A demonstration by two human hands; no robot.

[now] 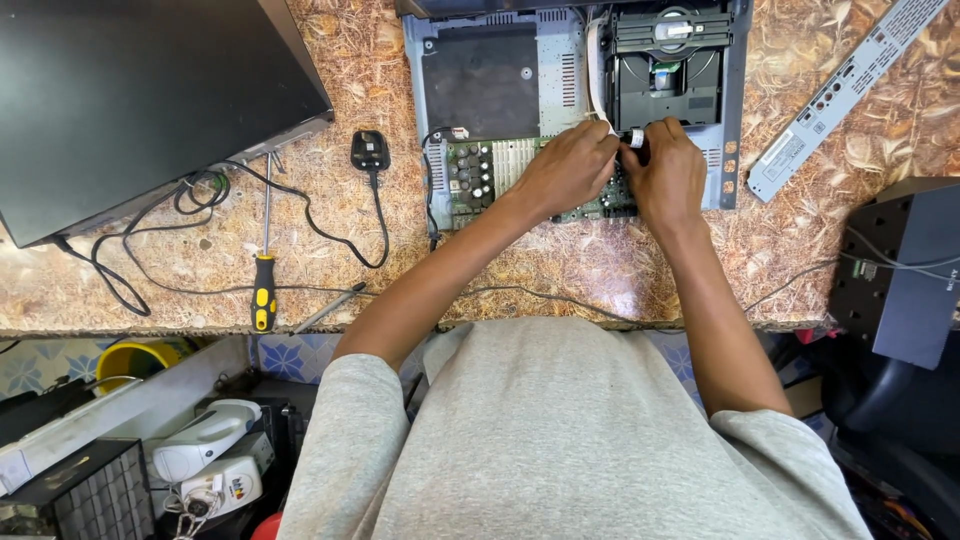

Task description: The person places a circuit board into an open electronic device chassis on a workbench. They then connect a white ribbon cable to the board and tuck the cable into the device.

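An opened disc player chassis [480, 75] lies on the speckled brown worktop, its green circuit board [470, 180] and black disc drive [665, 60] exposed. Both my hands meet over the board's right part. My left hand [568, 168] pinches the end of a white flat ribbon cable [597, 80] that runs down from the drive. My right hand [668, 175] grips a small silver and black part [636, 138] right beside the left fingertips. The hands hide the board beneath them.
A yellow-handled screwdriver [264, 285] lies left of my arms, with a second thin tool [330, 308] next to it. A black plug [370, 152] and cable, a large black panel [130, 100] at far left, a grey front strip [840, 95] and a black box [905, 270] at right.
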